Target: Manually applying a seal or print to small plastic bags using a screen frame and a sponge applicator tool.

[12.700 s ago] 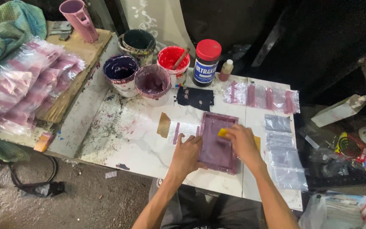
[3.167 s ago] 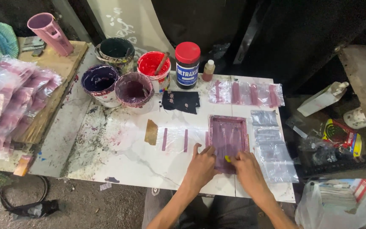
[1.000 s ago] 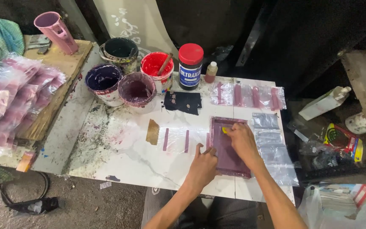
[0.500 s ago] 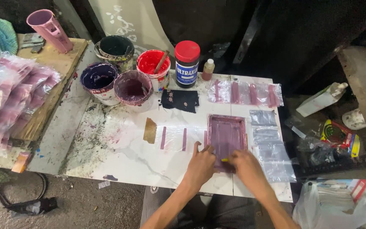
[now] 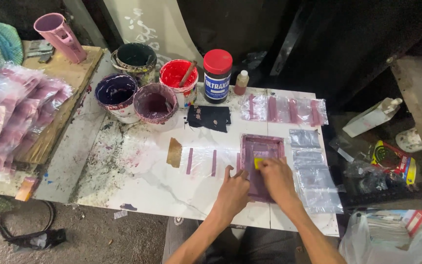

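Note:
A small purple-stained printing frame (image 5: 262, 146) lies flat on the white table (image 5: 137, 181). My left hand (image 5: 234, 189) presses on its near left edge with the fingers spread. My right hand (image 5: 275, 176) grips a small yellow squeegee (image 5: 258, 163) on the middle of the frame's mesh. Just left of the frame lies a clear plastic bag (image 5: 202, 162) with two purple printed stripes.
Several paint tubs stand at the back: purple (image 5: 116, 93), maroon (image 5: 154, 102), dark green (image 5: 134, 59) and red (image 5: 179, 78). Beside them are a red-lidded jar (image 5: 217, 68), a small bottle (image 5: 241, 82) and a black rag (image 5: 209, 117). Printed bags (image 5: 283, 108) and blank bags (image 5: 313, 178) lie right; stacked bags (image 5: 10, 117) are far left.
My right hand has pushed the yellow squeegee from the frame's near edge up to the middle of the mesh. The left hand stays pressed on the frame's edge.

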